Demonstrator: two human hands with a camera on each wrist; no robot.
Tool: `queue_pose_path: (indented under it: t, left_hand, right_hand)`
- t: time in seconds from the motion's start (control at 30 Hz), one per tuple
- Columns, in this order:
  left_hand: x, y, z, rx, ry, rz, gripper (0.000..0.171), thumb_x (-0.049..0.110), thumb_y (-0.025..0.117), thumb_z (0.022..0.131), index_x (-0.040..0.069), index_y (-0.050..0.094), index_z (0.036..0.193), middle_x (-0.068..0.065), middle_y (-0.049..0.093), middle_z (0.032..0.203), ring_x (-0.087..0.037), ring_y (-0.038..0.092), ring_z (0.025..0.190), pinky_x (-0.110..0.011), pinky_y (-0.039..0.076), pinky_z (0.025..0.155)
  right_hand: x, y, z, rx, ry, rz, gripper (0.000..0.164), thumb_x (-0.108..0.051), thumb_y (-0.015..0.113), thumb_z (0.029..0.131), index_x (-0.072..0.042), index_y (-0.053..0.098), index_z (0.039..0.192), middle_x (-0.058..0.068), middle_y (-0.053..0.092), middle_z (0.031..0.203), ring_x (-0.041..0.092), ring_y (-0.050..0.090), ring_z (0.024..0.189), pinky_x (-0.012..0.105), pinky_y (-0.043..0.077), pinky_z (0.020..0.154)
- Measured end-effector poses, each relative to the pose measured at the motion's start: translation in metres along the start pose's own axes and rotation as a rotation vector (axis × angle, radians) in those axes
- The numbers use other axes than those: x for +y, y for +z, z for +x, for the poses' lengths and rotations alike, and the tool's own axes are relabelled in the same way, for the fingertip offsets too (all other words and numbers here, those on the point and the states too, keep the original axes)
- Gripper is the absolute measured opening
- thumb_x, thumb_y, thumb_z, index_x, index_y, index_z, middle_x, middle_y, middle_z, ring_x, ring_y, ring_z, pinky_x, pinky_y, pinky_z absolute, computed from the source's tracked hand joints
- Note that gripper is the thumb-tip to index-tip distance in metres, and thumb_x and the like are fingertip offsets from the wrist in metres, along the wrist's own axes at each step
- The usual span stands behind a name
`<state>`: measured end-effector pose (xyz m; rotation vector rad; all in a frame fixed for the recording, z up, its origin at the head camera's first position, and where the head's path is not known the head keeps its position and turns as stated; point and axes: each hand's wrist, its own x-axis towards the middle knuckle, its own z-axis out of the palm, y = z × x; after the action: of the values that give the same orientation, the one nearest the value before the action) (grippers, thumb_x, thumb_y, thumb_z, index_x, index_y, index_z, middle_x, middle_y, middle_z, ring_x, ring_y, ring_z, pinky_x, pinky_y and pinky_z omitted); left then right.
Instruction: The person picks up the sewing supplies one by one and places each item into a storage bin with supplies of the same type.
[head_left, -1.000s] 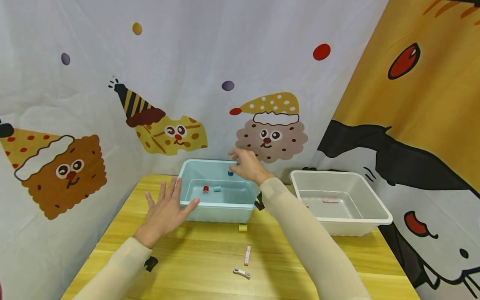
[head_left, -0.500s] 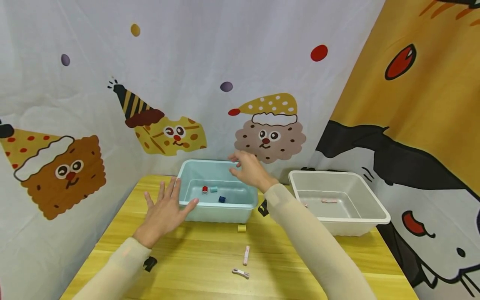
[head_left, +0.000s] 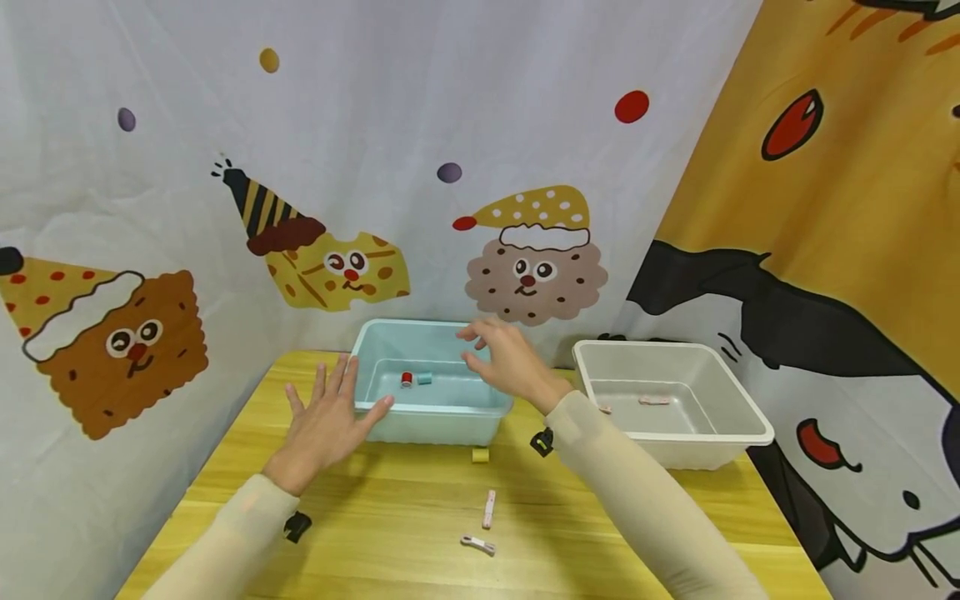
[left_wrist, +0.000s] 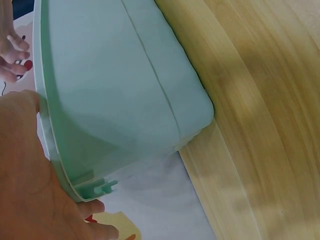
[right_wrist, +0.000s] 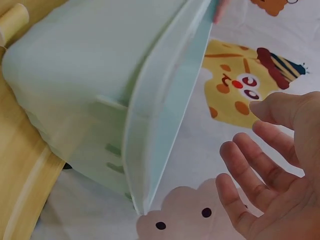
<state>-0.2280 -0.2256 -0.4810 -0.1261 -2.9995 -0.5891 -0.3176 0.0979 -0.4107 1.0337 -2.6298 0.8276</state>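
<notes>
Sorting is apparently underway: right hand (head_left: 516, 360) is hovering by the blue bin (head_left: 435, 427), left hand (head_left: 322, 429) touching it (fingers loose, holding nothing); yellow spool (head_left: 481, 456) likely needing picking up next.

Pale aqua left bin (head_left: 435, 427), red-and-white spool (head_left: 407, 379) and light-blue roll (head_left: 425, 378) in it, yellow roll (head_left: 480, 456) near, off-white right bin (head_left: 686, 454), yellow wood-grain tabletop (head_left: 405, 508), white cartoon-print backdrop (head_left: 360, 100), plain cream sleeves (head_left: 232, 533)
</notes>
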Motion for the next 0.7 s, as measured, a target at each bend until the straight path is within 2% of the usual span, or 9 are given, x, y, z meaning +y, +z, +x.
queue_pose_path:
  t: [0.17, 0.43, 0.57, 0.7]
  left_hand:
    - [-0.001, -0.001, 0.000, 0.002, 0.004, -0.007, 0.112, 0.081, 0.048, 0.114, 0.003, 0.014, 0.187, -0.025, 0.008, 0.196, -0.062, 0.005, 0.180, -0.099, -0.010, 0.128]
    - [-0.001, -0.001, 0.001, -0.003, 0.002, -0.018, 0.111, 0.079, 0.050, 0.114, 0.003, 0.014, 0.187, -0.025, 0.009, 0.196, -0.063, 0.004, 0.179, -0.099, -0.012, 0.127]
    - [-0.001, -0.001, 0.001, -0.004, 0.001, -0.016, 0.112, 0.080, 0.049, 0.114, 0.003, 0.014, 0.187, -0.025, 0.009, 0.196, -0.062, 0.004, 0.180, -0.098, -0.012, 0.128]
    - [0.000, -0.002, 0.001, -0.007, 0.001, -0.012, 0.113, 0.083, 0.047, 0.113, 0.003, 0.014, 0.187, -0.025, 0.008, 0.196, -0.062, 0.004, 0.180, -0.098, -0.012, 0.128]
  right_hand:
    - [-0.005, -0.002, -0.015, 0.002, -0.038, -0.001, 0.032, -0.014, 0.082, 0.110, -0.008, 0.079, 0.142, 0.012, 0.082, 0.141, 0.034, 0.082, 0.117, 0.046, 0.070, 0.099]
    - [-0.013, -0.002, -0.035, 0.014, -0.075, -0.010, 0.030, -0.014, 0.082, 0.110, -0.009, 0.080, 0.140, 0.009, 0.081, 0.137, 0.028, 0.081, 0.113, 0.042, 0.071, 0.095]
    - [-0.016, -0.002, -0.044, 0.011, -0.066, -0.014, 0.031, -0.016, 0.083, 0.110, -0.011, 0.080, 0.140, 0.007, 0.081, 0.135, 0.023, 0.080, 0.114, 0.038, 0.070, 0.094]
    - [-0.018, 0.000, -0.055, 0.017, -0.069, -0.030, 0.031, -0.017, 0.083, 0.110, -0.012, 0.081, 0.141, 0.005, 0.082, 0.134, 0.024, 0.080, 0.114, 0.030, 0.067, 0.087]
